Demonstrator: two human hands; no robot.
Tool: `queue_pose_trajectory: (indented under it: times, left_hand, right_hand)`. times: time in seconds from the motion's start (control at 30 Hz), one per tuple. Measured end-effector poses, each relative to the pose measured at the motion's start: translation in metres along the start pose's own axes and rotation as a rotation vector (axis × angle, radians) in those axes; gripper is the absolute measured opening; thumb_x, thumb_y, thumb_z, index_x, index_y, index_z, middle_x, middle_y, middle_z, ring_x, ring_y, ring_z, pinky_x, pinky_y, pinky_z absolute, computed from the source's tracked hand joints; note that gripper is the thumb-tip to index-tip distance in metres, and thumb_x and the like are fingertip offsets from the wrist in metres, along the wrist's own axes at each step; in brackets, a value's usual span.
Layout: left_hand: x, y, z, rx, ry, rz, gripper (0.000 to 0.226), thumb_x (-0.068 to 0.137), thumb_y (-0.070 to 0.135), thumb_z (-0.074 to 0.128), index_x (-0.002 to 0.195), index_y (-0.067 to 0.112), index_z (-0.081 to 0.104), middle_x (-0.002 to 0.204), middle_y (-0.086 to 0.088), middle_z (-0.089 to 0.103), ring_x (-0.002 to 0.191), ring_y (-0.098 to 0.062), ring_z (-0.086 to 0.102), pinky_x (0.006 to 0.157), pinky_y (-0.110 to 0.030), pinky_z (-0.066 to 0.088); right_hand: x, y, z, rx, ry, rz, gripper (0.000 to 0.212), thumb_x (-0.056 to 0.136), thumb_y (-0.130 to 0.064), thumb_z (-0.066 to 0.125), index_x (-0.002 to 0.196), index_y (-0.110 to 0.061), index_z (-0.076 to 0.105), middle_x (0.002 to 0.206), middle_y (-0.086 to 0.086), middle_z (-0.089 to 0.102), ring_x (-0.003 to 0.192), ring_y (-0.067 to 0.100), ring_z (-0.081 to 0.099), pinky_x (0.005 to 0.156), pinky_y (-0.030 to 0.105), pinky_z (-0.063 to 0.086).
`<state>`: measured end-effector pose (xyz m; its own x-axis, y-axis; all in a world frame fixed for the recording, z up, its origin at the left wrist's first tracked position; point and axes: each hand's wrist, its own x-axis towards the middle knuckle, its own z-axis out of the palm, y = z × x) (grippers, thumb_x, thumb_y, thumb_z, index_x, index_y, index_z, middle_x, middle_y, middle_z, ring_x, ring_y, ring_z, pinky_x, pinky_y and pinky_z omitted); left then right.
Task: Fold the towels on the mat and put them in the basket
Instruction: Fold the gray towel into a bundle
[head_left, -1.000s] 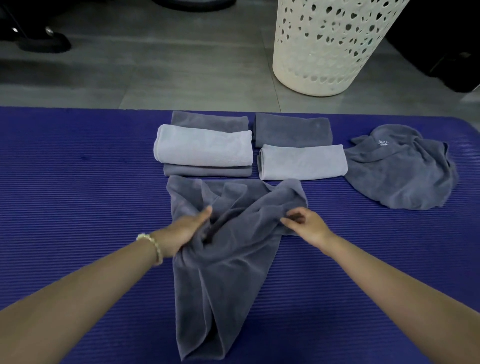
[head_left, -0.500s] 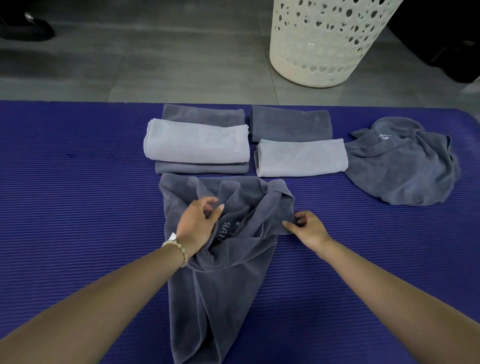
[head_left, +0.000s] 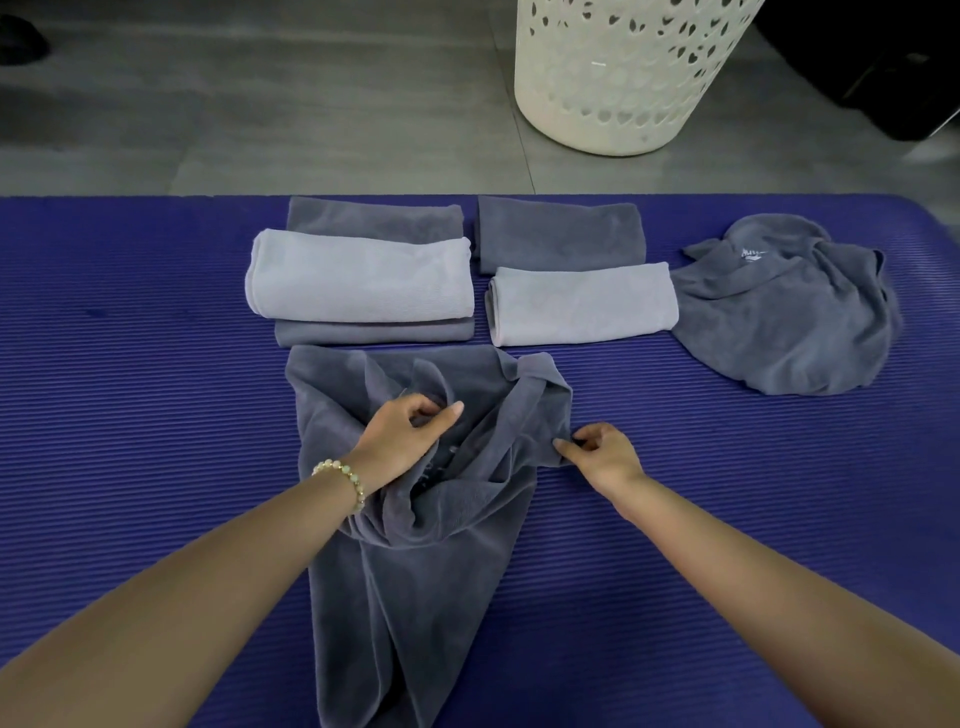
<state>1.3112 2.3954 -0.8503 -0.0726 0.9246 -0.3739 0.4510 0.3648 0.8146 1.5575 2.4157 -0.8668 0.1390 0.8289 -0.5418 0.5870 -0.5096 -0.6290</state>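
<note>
Both hands pinching the rumpled grey towel (head_left: 415, 571) mid-mat (head_left: 130, 415): left hand (head_left: 400, 441) on a middle fold, right hand (head_left: 602, 454) gripping its right edge.

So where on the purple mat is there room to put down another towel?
The mat is bare left of the folded towels and the long towel held by the left hand and right hand. It is bare too in front of the crumpled towel. The middle back is crowded: folded towels lie close together there.
</note>
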Motion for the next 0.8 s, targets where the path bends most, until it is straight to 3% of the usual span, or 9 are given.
queue_pose_trajectory:
  times: [0.1,0.17,0.23,0.3,0.4,0.53,0.63,0.7,0.8]
  left_hand:
    - [-0.011,0.001,0.0,0.007,-0.011,-0.001,0.047,0.084,0.049,0.064,0.054,0.017,0.046,0.045,0.013,0.046,0.047,0.001,0.046,0.055,-0.01,0.036]
    - [-0.021,0.0,-0.002,0.015,-0.024,-0.022,0.052,0.083,0.05,0.065,0.051,0.017,0.041,0.04,0.013,0.043,0.044,-0.001,0.045,0.052,-0.01,0.035]
    - [-0.032,0.0,-0.003,0.015,-0.075,-0.079,0.057,0.08,0.058,0.064,0.053,0.009,0.053,0.046,0.007,0.055,0.05,-0.004,0.056,0.059,-0.013,0.043]
    - [-0.041,-0.003,-0.004,0.012,-0.153,-0.188,0.065,0.078,0.069,0.058,0.069,0.005,0.07,0.064,0.001,0.071,0.067,-0.009,0.068,0.073,-0.02,0.051]
    - [-0.053,-0.01,-0.003,0.083,-0.173,-0.249,0.07,0.081,0.073,0.048,0.079,0.007,0.073,0.071,-0.003,0.073,0.075,-0.012,0.069,0.079,-0.025,0.051]
    - [-0.055,-0.009,-0.01,0.026,-0.036,-0.225,0.048,0.094,0.052,0.046,0.087,0.01,0.068,0.077,-0.004,0.072,0.082,-0.015,0.067,0.08,-0.026,0.048]
    - [-0.053,-0.014,-0.014,0.0,0.027,-0.176,0.035,0.096,0.038,0.051,0.088,0.008,0.066,0.077,-0.003,0.07,0.08,-0.016,0.066,0.085,-0.034,0.051]
    - [-0.053,-0.016,-0.015,-0.036,0.065,-0.158,0.035,0.095,0.034,0.054,0.084,0.003,0.065,0.072,-0.009,0.068,0.075,-0.021,0.066,0.082,-0.035,0.052]
    - [-0.053,-0.014,-0.02,-0.137,0.077,-0.167,0.036,0.094,0.033,0.057,0.09,-0.001,0.067,0.086,-0.016,0.071,0.085,-0.024,0.068,0.078,-0.027,0.053]
  right_hand:
    - [0.0,0.002,-0.001,0.074,-0.027,0.015,0.021,0.088,-0.022,0.067,0.099,-0.005,0.066,0.099,0.004,0.066,0.092,0.017,0.06,0.082,0.026,0.045]
    - [-0.003,0.0,0.002,0.069,-0.006,0.006,0.023,0.088,-0.025,0.067,0.101,-0.007,0.061,0.098,0.002,0.062,0.089,0.015,0.057,0.08,0.026,0.044]
    - [-0.005,-0.002,0.005,0.087,0.027,0.001,0.031,0.087,-0.031,0.069,0.105,-0.013,0.052,0.096,0.0,0.054,0.089,0.015,0.053,0.076,0.026,0.04]
    - [-0.005,-0.005,0.007,0.114,0.027,0.011,0.033,0.087,-0.034,0.067,0.109,-0.015,0.051,0.098,0.0,0.053,0.089,0.015,0.052,0.076,0.026,0.038]
    - [-0.004,-0.01,0.005,0.152,0.014,0.035,0.033,0.091,-0.034,0.062,0.115,-0.012,0.056,0.103,0.001,0.055,0.093,0.016,0.052,0.079,0.027,0.039]
    - [-0.006,-0.009,0.006,0.151,-0.041,0.033,0.028,0.089,-0.035,0.065,0.108,-0.015,0.065,0.108,0.004,0.063,0.098,0.018,0.057,0.083,0.028,0.042]
    - [-0.009,-0.009,0.007,0.144,-0.081,0.038,0.024,0.085,-0.041,0.069,0.099,-0.022,0.069,0.112,0.002,0.064,0.106,0.018,0.057,0.092,0.029,0.044]
    - [-0.015,-0.014,0.005,0.163,-0.148,0.034,0.024,0.088,-0.039,0.065,0.097,-0.018,0.068,0.103,-0.003,0.064,0.097,0.01,0.057,0.089,0.027,0.04]
    - [-0.019,-0.021,0.005,0.246,-0.238,0.037,0.028,0.094,-0.035,0.057,0.105,-0.01,0.063,0.099,-0.004,0.064,0.091,0.007,0.056,0.086,0.027,0.039]
